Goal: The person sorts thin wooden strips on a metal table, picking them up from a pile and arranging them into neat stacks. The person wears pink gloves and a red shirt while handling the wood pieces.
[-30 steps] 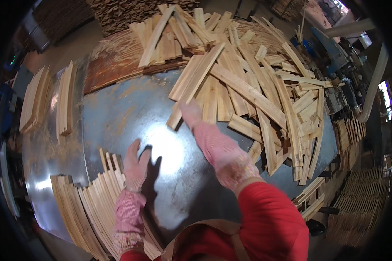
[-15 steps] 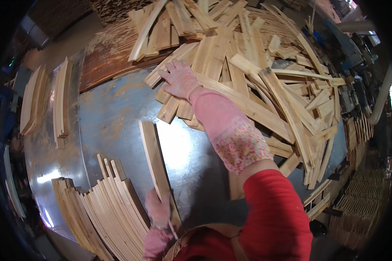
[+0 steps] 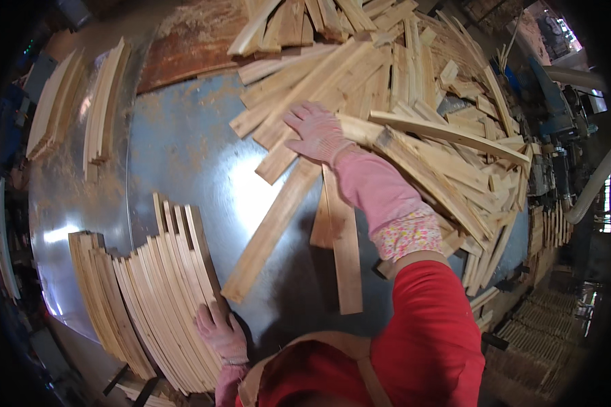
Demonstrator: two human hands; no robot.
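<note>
My right hand [image 3: 316, 132], in a pink glove, lies palm down with fingers spread on the loose wooden boards [image 3: 288, 156] at the near edge of a large heap. From under it, a long board [image 3: 268, 234] slants toward the lower left. Another board [image 3: 347, 258] points toward me. My left hand [image 3: 220, 332], gloved too, rests with fingers stretched over the right end of a row of wooden strips [image 3: 159, 292] standing on edge side by side. Its thumb is hidden.
A darker bundle of strips [image 3: 105, 298] stands left of the row. Two more stacks, one at the far left [image 3: 54, 105] and a slimmer one [image 3: 107, 98], sit on the metal table [image 3: 176, 142]. A reddish wooden panel [image 3: 190, 51] lies behind. Machinery [image 3: 563, 108] stands at the far right.
My left hand has brought the strip it held over to the row and loosened its grip. My right hand has drawn boards nearer, and several now fan out over the table.
</note>
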